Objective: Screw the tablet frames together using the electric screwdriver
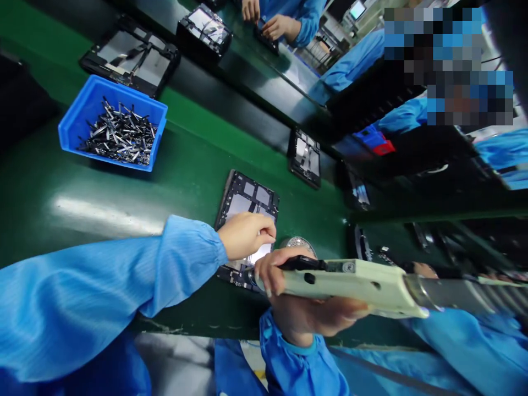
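Observation:
My left hand (pixel 245 236) rests with curled fingertips on a black tablet-sized frame (pixel 247 201) with silver panels, which lies on the green conveyor belt (pixel 82 209). Whether those fingers pinch a small part, I cannot tell. My right hand (pixel 305 297) grips a cream electric screwdriver (pixel 350 283) crosswise, and its metal tip end sits at the frame's lower edge, close to my left hand. A round metal dish (pixel 299 246) lies just behind my right hand, partly hidden by it.
A blue plastic bin (pixel 115 129) full of dark metal parts stands on the belt at left. Similar black frames (pixel 304 158) lie along the belt and a dark rail. At the top, a co-worker's hands (pixel 268 22) in blue sleeves work at another frame.

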Available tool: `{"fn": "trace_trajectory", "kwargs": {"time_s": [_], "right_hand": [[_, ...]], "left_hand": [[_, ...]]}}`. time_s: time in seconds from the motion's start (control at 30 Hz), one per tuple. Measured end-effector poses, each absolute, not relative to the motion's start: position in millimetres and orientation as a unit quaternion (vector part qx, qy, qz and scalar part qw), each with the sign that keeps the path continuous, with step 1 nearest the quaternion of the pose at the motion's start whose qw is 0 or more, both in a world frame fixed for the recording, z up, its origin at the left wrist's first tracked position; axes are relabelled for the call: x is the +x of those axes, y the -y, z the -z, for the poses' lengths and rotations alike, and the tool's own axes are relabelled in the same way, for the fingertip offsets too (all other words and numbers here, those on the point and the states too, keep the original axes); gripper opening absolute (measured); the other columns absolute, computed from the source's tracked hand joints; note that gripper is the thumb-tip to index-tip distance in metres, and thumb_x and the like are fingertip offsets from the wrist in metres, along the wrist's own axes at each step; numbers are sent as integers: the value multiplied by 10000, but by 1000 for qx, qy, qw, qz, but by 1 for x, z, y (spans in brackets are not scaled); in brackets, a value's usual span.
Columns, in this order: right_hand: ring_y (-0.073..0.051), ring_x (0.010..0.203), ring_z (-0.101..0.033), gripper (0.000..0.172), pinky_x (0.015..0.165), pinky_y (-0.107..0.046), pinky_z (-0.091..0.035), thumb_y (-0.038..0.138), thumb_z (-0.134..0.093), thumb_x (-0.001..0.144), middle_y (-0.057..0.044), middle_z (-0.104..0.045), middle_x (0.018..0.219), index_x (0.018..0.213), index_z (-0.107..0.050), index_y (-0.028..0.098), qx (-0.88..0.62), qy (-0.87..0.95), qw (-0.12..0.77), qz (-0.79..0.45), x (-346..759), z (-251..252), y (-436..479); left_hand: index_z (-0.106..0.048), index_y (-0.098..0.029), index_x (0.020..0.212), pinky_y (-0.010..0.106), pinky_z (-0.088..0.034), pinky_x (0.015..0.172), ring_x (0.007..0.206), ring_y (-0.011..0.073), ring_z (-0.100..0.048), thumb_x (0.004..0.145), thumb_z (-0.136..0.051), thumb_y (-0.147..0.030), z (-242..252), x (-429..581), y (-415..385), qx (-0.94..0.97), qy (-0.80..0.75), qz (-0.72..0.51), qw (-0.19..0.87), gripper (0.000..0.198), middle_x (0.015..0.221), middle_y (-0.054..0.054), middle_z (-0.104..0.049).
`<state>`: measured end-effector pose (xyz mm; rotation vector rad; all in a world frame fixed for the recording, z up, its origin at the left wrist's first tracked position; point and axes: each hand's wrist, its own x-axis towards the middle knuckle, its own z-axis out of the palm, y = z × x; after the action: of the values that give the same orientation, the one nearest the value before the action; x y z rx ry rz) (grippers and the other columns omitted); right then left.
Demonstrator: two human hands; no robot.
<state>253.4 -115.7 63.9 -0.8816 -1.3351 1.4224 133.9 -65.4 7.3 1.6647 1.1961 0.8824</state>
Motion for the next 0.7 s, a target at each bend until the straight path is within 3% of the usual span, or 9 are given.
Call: {"fn": "trace_trajectory", "kwargs": {"time_s": [0.17, 0.27, 0.3, 0.37, 0.5, 0.7], "right_hand": [[-175, 411, -440, 696, 490, -334, -402, 907, -662, 739, 12, -527, 484, 782, -730, 216, -354, 543, 475, -595, 270, -71, 114], [-204, 407, -519, 562, 503, -361, -460, 785, -641, 864, 0, -585, 495, 975, -801, 258, -274, 589, 431, -626, 309, -76, 102], [-195, 358, -491, 515, 478, -352, -453, 746, -650, 888, 25, -562, 456, 1074, -800, 290, -230, 599, 434, -633, 323, -76, 97], [-184, 331, -448, 604, 462, -346, -435, 807, -647, 848, 42, -522, 433, 1136, -787, 295, -252, 571, 517, -586, 347, -75, 88], [-147, 355, -403, 730, 442, -304, -396, 933, -600, 743, 54, -428, 433, 867, -767, 233, -355, 481, 682, -421, 368, -64, 72], [-139, 328, -381, 689, 406, -295, -389, 898, -601, 766, 75, -386, 420, 821, -719, 221, -394, 444, 708, -383, 376, -46, 60]], "left_hand": [[-735, -181, 846, 256, -463, 740, 750, 156, -642, 895, -681, -127, 1, 139, 67, 670, -516, -290, 447, 91, 808, -2, -723], [-717, -179, 835, 253, -461, 714, 715, 145, -630, 885, -679, -111, 2, 134, 68, 672, -511, -286, 454, 93, 778, -9, -712], [-713, -179, 831, 249, -460, 702, 705, 142, -629, 879, -686, -114, 2, 133, 68, 670, -509, -291, 454, 85, 777, -8, -713], [-707, -178, 819, 241, -457, 680, 689, 138, -629, 867, -697, -134, 4, 130, 69, 666, -505, -312, 453, 66, 767, -3, -712], [-720, -186, 841, 226, -473, 644, 665, 139, -638, 877, -667, -248, 6, 123, 69, 646, -485, -356, 470, 90, 736, 4, -708], [-754, -199, 814, 214, -500, 584, 640, 152, -656, 842, -720, -441, -4, 115, 69, 619, -510, -354, 482, 246, 759, 23, -730]]}}
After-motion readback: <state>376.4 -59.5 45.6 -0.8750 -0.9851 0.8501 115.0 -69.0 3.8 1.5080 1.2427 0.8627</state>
